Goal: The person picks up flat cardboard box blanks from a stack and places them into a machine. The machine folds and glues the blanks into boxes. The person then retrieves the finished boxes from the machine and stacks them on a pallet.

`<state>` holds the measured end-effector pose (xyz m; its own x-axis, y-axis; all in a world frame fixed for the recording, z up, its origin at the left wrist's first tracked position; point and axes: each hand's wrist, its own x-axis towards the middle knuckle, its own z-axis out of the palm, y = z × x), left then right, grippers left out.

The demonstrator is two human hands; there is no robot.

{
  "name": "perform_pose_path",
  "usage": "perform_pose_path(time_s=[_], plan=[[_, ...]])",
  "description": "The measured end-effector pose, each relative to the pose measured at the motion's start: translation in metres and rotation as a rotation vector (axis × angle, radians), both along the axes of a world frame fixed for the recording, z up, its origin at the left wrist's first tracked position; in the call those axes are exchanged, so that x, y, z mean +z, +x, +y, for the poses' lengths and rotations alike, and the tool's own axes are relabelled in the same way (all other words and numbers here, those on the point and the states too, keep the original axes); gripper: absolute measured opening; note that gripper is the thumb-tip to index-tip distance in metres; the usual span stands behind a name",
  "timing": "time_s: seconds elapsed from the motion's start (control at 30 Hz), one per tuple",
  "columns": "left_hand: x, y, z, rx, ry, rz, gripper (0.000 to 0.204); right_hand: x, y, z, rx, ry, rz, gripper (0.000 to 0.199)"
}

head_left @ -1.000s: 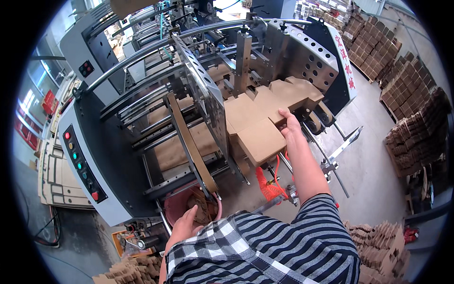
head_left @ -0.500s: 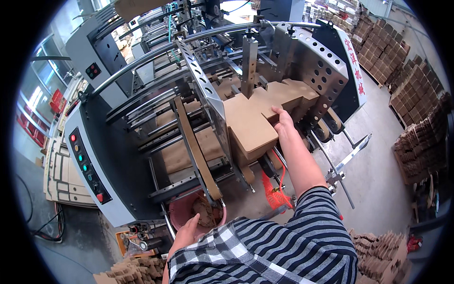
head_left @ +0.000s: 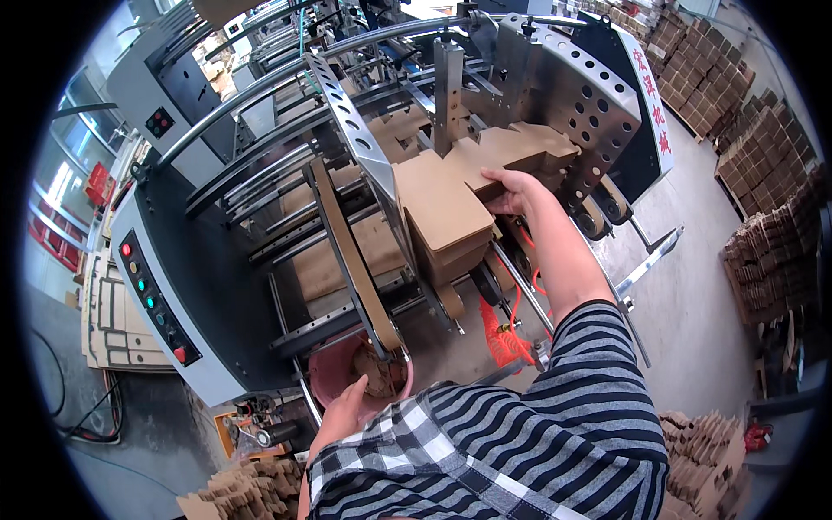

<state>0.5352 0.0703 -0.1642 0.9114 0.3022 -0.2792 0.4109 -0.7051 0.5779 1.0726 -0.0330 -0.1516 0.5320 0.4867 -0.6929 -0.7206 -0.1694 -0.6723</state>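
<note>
A stack of flat, die-cut brown cardboard blanks (head_left: 442, 195) sits in the feeder of a large machine, between perforated metal side plates. My right hand (head_left: 513, 191) reaches to the notch in the stack's near right side. Its thumb lies on the top sheet while the other fingers curl against the side, partly hidden, gripping the edge. My left hand (head_left: 345, 409) hangs low by my body, holding nothing, with its visible fingers stretched out. Just beyond it stands a pink bucket (head_left: 322, 368) with brown scraps inside.
A control panel with coloured buttons (head_left: 156, 299) is on the machine's left side. Belt-covered rails (head_left: 351, 251) run beside the feeder. An orange coiled air hose (head_left: 504, 338) hangs below it. Stacks of cardboard (head_left: 706, 74) stand at right, with more bundles (head_left: 247, 490) near my feet.
My right hand has shifted slightly left and farther into the notch of the cardboard stack. The view has moved a little; my left hand stays low and open.
</note>
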Motion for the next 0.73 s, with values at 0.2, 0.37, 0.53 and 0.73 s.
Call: perform_pose_path(time_s=[0.2,0.37,0.53,0.73], plan=[[-0.005,0.001,-0.003,0.009,0.015,-0.03,0.071,-0.005,0.002,0.009,-0.135,0.093,0.015,0.05],[-0.011,0.004,-0.005,0.024,-0.013,-0.01,0.07,-0.001,-0.004,0.009,-0.294,0.157,0.083,0.066],[-0.018,0.013,-0.007,-0.03,-0.004,-0.024,0.067,0.058,-0.038,0.02,-0.362,0.093,0.141,0.058],[-0.024,0.024,-0.005,-0.082,-0.025,-0.023,0.067,0.022,-0.024,0.005,-0.242,0.219,0.054,0.067]])
